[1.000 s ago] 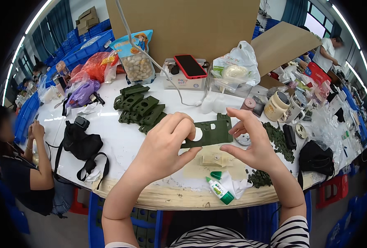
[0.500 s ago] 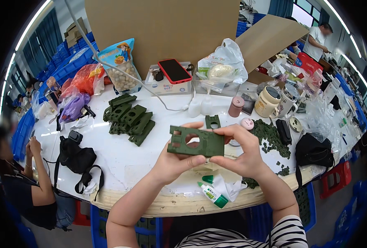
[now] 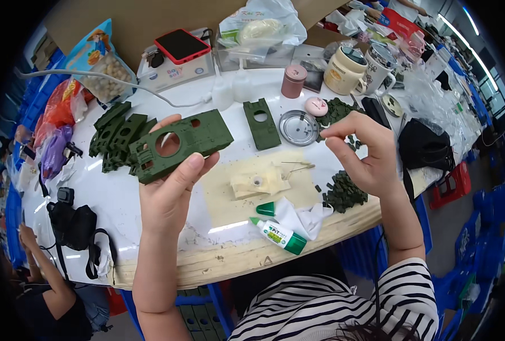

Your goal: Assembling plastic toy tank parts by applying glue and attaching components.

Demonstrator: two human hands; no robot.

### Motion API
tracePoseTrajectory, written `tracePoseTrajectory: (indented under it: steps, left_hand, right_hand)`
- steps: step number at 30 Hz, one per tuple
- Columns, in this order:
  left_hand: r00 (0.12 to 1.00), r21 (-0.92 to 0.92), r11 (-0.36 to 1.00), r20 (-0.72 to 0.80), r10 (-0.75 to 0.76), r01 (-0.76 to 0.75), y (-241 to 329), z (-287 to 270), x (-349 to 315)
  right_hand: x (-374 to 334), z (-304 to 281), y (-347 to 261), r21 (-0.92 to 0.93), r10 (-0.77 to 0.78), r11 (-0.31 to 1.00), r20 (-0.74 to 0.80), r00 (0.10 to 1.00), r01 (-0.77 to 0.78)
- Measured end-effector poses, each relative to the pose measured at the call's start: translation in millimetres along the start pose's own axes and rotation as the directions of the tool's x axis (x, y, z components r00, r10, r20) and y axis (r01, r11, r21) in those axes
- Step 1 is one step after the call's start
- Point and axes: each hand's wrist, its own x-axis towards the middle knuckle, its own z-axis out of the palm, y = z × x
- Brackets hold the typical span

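My left hand holds up a dark green plastic tank hull piece, thumb along its near edge and the other fingers beneath. A large round hole and smaller openings show in it. To the right, my right hand hovers over the table with thumb and forefinger pinched together; what they hold, if anything, is too small to make out. Small green plastic parts lie in one pile below that hand and another beyond it. A second green hull piece rests flat beside a round clear dish.
Stacked green hull pieces lie left. In front are a tape-covered block, a glue bottle and white tissue. Mugs, a pink canister and a red-cased phone stand behind. A co-worker's arm shows left.
Both hands held the hull piece; now my left hand alone has it, moved left and tilted. My right hand has let go and moved right, over the small parts. The view has shifted.
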Motion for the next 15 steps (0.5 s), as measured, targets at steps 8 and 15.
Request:
tracePoseTrajectory:
  steps: [8,15]
  left_hand:
    - [1.0,-0.01,1.0,-0.008,-0.009,0.009,2,4,-2]
    - [0.998,-0.036,0.998,0.015,-0.053,0.053,-4,-5,5]
  right_hand:
    - [-41,24,-37,-0.13,-0.34,0.843,0.623,0.704,0.522]
    - [-24,58,-64,-0.081,-0.478,0.431,0.824,0.304,0.899]
